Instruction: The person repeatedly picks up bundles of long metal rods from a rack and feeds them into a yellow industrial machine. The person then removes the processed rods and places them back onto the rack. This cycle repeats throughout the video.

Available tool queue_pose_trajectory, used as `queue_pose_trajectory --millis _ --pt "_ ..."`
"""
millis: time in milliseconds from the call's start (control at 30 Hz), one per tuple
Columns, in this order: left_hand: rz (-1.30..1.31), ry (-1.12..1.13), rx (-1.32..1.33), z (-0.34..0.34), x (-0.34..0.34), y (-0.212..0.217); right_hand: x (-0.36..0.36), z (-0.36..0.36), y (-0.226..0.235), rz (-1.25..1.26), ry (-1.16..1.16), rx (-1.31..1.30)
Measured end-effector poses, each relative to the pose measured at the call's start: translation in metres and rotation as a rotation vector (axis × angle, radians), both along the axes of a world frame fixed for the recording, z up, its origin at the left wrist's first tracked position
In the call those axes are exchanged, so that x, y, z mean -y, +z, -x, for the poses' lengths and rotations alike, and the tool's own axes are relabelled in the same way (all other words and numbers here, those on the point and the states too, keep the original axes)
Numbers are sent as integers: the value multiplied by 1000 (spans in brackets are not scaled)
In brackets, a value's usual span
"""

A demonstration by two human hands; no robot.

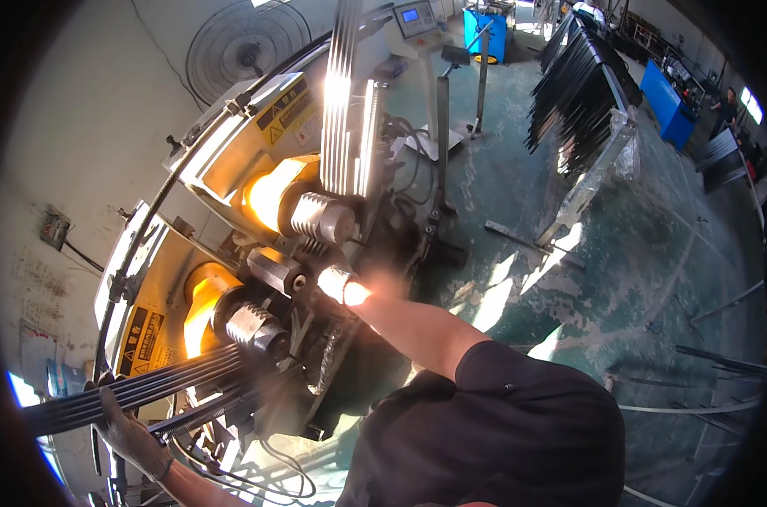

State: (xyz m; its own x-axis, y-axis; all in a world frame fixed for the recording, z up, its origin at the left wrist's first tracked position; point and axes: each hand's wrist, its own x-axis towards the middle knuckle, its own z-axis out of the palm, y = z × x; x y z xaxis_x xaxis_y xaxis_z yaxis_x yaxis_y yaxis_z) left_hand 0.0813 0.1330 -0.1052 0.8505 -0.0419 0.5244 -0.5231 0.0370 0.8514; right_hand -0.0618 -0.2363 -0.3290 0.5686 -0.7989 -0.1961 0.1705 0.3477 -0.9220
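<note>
At the lower left, my left hand [130, 435], in a grey work glove, is closed around a bundle of long dark metal bars [163, 380]. These bars run side by side to a grooved steel roller [255, 325] on the machine. My right arm reaches to the machine's middle, where my gloved right hand [338, 283] is beside a hexagonal steel block [275, 270]. Glare washes over its wrist, and its fingers are hidden. Above that hand sits a second grooved roller [322, 218], with shiny bars [339, 110] standing up behind it.
Yellow roller housings [278, 194] and a black cable [168, 182] line the machine's wall side. A control box [415, 19] stands beyond. Dark strips hang on a rack [582, 84] at the far right. Loose metal pieces [518, 237] lie on the green floor. Another person [727, 108] is far off.
</note>
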Motion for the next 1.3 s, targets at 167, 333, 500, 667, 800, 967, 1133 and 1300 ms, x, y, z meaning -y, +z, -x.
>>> queue_pose_trajectory --millis 167,333,500,667,800,967,1133,1300 --pt "-237 -70 145 -6 45 32 5 -5 -35 470 20 -67" --pt "-455 -115 173 26 97 66 11 -30 -51 1093 251 -560" --pt "-547 -157 211 32 145 79 36 -46 -90 682 158 -216" --pt "-450 -199 177 41 136 79 13 -44 -77 204 134 -16" --pt "-459 -229 173 38 141 75 11 -23 -38 -67 48 -34" --pt "-441 -212 187 35 134 77 6 -35 -44 132 63 -112" --pt "-542 -173 189 29 142 76 29 -53 -93 64 100 39" --pt "-503 -135 232 45 148 82 39 -65 -94 126 81 -111"
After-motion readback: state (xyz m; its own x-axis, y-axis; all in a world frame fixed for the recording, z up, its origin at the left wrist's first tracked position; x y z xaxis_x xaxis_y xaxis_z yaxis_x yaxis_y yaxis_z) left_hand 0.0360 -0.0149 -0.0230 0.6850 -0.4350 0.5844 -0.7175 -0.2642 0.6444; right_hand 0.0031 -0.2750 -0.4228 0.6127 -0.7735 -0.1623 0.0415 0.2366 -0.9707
